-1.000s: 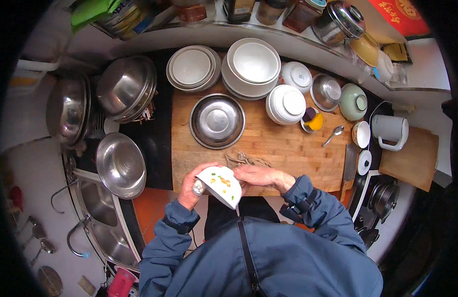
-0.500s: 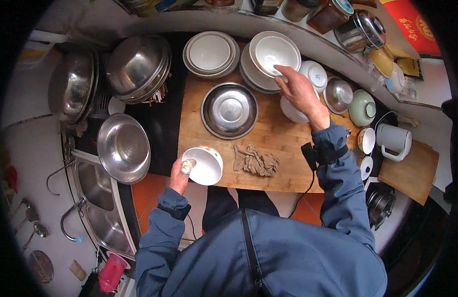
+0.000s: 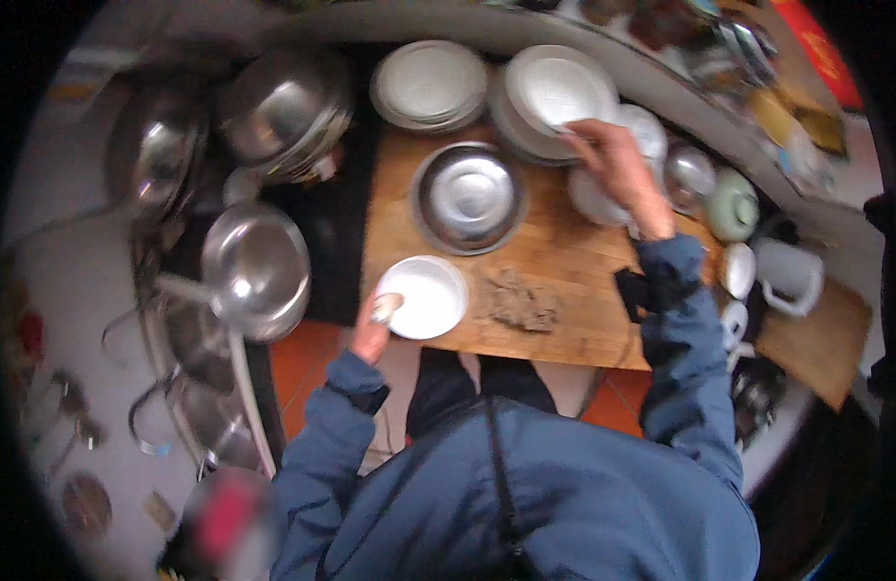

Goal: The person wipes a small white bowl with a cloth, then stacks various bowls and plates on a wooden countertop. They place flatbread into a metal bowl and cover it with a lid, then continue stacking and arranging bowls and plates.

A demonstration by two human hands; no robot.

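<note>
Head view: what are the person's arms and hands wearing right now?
Both arms are in blue jacket sleeves with darker cuffs at the wrists. The left hand and right hand are bare, no gloves. A dark strap patch sits on the right sleeve.

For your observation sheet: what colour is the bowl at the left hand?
White, plain inside; the bowl shows best in the head view.

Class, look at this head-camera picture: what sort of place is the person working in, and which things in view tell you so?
Most likely a kitchen or dishwashing corner: stacked white plates, steel bowls and a wooden worktop crowd the view. The left hand holds a white bowl.
</note>
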